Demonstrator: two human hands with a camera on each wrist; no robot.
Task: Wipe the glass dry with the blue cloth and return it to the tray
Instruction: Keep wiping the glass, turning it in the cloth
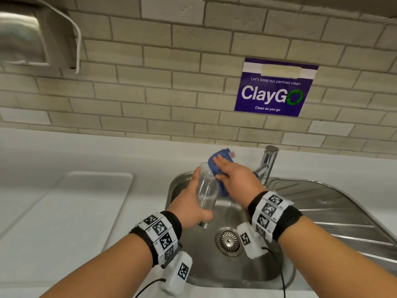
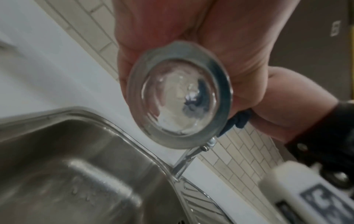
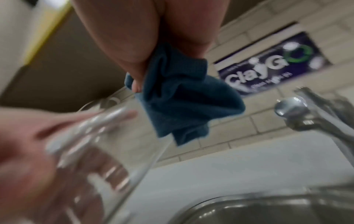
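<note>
Head: glass (image 1: 206, 190) & cloth (image 1: 221, 168) above sink (image 1: 178, 183)

Clear glass (image 1: 206, 190) tilted above sink, bunched blue cloth (image 1: 220, 168) against it

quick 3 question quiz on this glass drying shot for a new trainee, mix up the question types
1. True or false: the left hand grips the glass over the sink.
2. The blue cloth is held by: A) the left hand B) the right hand C) neither hand, it lies on the counter.
3. Fill in: the large word on the purple sign on the tiled wall reads ____.

Key: 1 true; 2 B; 3 ClayGo.
</note>
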